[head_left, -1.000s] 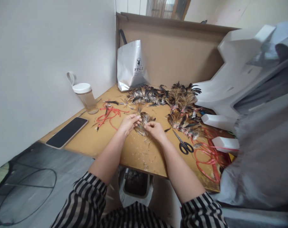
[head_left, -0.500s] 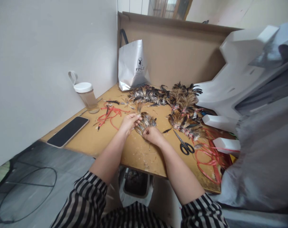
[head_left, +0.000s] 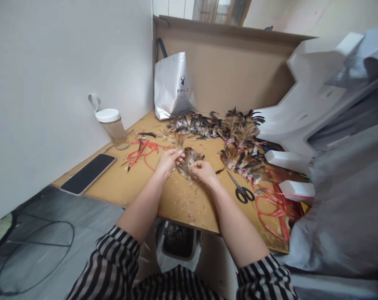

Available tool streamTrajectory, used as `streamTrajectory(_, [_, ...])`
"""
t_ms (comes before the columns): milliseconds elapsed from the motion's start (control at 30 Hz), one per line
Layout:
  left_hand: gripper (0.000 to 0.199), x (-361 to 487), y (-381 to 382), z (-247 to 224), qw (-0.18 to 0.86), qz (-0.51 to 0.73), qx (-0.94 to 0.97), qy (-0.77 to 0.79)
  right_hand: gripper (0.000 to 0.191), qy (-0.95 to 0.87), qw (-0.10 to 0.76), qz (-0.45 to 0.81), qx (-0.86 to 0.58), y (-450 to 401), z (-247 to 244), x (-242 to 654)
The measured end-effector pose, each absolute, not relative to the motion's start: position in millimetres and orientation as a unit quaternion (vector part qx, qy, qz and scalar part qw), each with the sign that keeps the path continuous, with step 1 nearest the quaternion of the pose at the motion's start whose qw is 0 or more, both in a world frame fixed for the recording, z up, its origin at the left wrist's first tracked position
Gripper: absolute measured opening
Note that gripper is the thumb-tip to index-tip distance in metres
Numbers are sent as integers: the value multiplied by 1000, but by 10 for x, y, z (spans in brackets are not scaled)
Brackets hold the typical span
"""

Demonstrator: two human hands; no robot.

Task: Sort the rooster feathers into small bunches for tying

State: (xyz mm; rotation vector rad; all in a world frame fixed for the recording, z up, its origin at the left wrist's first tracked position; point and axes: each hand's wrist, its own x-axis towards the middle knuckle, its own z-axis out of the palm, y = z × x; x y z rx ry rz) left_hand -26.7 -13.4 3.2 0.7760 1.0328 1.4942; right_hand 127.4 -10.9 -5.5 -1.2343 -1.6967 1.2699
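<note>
My left hand [head_left: 170,161] pinches a small bunch of brown feathers [head_left: 180,140], whose tips fan upward above the fingers. Just right of it, my right hand [head_left: 202,171] is closed at the edge of a loose heap of brown and grey feathers [head_left: 192,156] on the table. Whatever its fingertips hold is too small to make out. Black-handled scissors [head_left: 242,191] lie to the right of that hand. Beyond them are feather bundles [head_left: 245,164] bound with pinkish-red ties.
Red strips [head_left: 143,152] lie on the left, and a tangle of red ribbon [head_left: 274,208] on the right. A phone [head_left: 89,174], a lidded cup [head_left: 112,129] and a silver bag [head_left: 173,85] stand around the table. More feather bundles [head_left: 195,125] line the back. A bin [head_left: 179,239] sits below.
My right hand has risen slightly away from the table's front, from low on the feather heap to its right edge. My left hand stays nearly in place with its bunch.
</note>
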Motion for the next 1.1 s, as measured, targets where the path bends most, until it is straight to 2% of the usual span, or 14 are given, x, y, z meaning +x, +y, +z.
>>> streamTrajectory(167, [21, -251, -137, -3, 570, 607, 350, 428, 23, -512, 441, 606, -420, -38, -10, 1308])
streamTrajectory(400, [25, -195, -182, -58, 636, 507, 410, 413, 28, -488, 488, 597, -409, -30, -37, 1287])
streamTrajectory(800, [18, -177, -151, -123, 656, 500, 397, 403, 24, -575, 519, 474, -419, -65, -59, 1233])
streamTrajectory(1100, [20, -187, -166, -112, 629, 496, 441, 405, 33, -509, 475, 582, -420, -55, -34, 1259])
